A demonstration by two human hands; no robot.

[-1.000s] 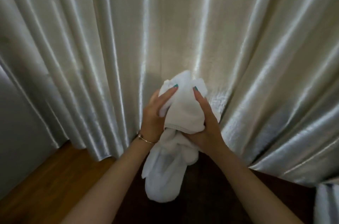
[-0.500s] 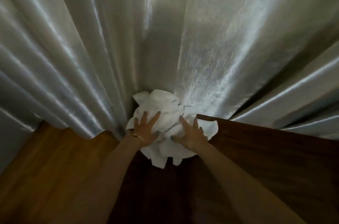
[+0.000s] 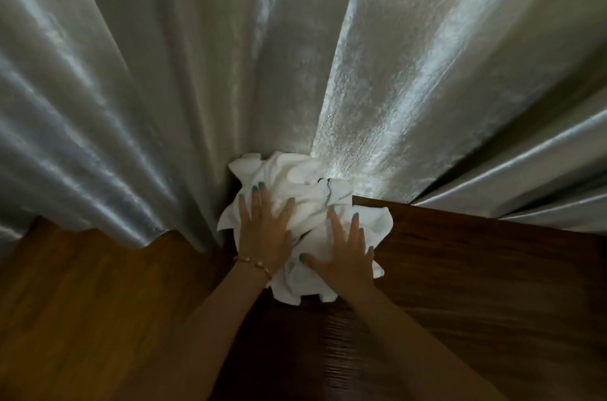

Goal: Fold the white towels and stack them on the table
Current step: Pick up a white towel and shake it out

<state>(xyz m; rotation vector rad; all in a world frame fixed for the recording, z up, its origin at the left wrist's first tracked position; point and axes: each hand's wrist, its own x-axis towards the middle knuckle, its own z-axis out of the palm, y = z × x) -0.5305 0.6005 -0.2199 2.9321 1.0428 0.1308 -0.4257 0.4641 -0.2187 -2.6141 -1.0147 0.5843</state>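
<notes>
A crumpled heap of white towels (image 3: 305, 190) lies on the far left corner of the dark wooden table (image 3: 476, 285), pressed against the curtain. My left hand (image 3: 262, 233) rests flat on the left side of the heap, fingers spread, a thin bracelet at the wrist. My right hand (image 3: 345, 253) lies flat on the right side of the heap, fingers spread too. Neither hand grips the cloth. How many towels are in the heap I cannot tell.
A shiny pale curtain (image 3: 295, 56) hangs in deep folds right behind the table and fills the upper view. Lighter wooden floor (image 3: 82, 302) shows to the left of the table.
A second ago both hands held the bunched towel up in front of the curtain. It has come down onto the table corner, and the hands have let go and lie flat on it.
</notes>
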